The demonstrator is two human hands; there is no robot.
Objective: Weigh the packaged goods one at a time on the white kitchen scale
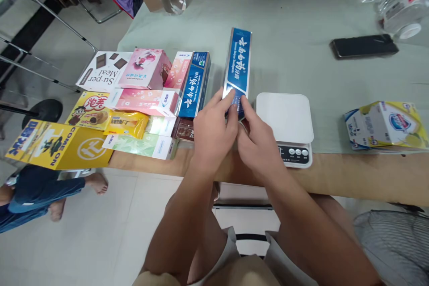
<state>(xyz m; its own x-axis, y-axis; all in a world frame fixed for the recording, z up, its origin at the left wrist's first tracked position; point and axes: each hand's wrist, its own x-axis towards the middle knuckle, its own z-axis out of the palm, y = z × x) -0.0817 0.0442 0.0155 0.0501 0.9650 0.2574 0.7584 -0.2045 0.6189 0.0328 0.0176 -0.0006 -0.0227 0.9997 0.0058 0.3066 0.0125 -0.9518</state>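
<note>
A long blue toothpaste box points away from me over the table. Its near end is between my left hand and my right hand, both closed on it with the fingertips on its top and sides. Just right of my right hand sits a white kitchen scale, its pan bare and its button panel facing me. Left of my left hand lies a second blue toothpaste box, beside a pink box. A dark brown packet is partly hidden by my left hand.
More packages lie at the left: a white Su-per Meal box, a yellow packet, a green-white box and a yellow carton. At the right are a phone, a yellow soap pack and a plastic bottle.
</note>
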